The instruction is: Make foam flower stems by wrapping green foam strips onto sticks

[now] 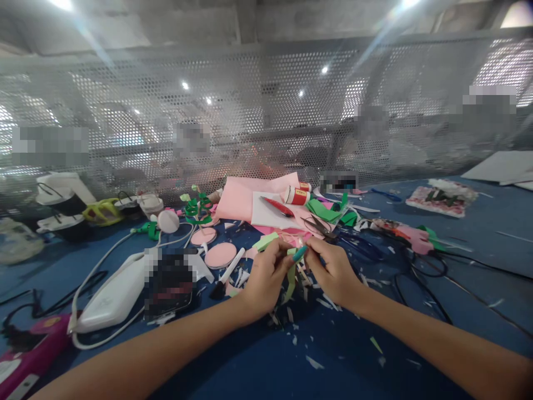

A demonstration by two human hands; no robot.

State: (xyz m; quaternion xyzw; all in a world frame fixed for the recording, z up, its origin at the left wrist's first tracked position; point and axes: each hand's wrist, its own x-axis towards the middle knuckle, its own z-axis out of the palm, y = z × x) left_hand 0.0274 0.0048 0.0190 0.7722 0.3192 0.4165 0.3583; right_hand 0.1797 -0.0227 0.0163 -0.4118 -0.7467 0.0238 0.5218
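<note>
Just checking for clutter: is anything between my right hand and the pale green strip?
A small teal patch shows between your right hand and the upper end of the pale green strip; I can't tell what it is. Lower down, only scraps show beyond.

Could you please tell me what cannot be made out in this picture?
In the head view:
Whether the right hand pinches the narrow pale green paper strip: its own fingers hide the contact.
One end of the magenta-and-white plastic device: cut off by the left edge.
The full extent of the white flat sheets: cut off by the right edge.
Shapes behind the grey perforated metal screen: blurred and veiled by its mesh.
</note>
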